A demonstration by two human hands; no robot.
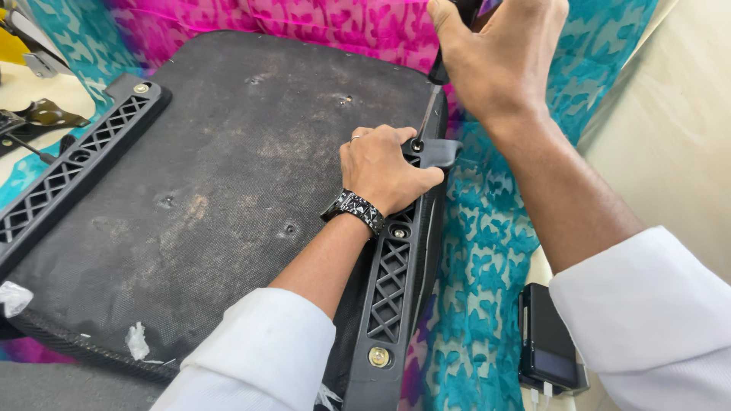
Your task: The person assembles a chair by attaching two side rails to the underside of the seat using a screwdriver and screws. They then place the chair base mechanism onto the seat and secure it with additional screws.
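Right hand [499, 57]: fist closed around screwdriver [428, 114] handle, shaft angled down into a screw.
Left hand [384, 167]: palm down, fingers curled, pressing black bracket [392, 281] beside the tip.
Seat base [221, 175]: upturned, on patterned cloth [487, 259].

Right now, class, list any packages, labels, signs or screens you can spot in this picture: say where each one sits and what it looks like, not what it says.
Only one such thing shows.
Small black device: lies at lower right on the patterned cloth beside the right sleeve; flat, rectangular, with a dark glossy screen-like face, and white plugs at its lower end.
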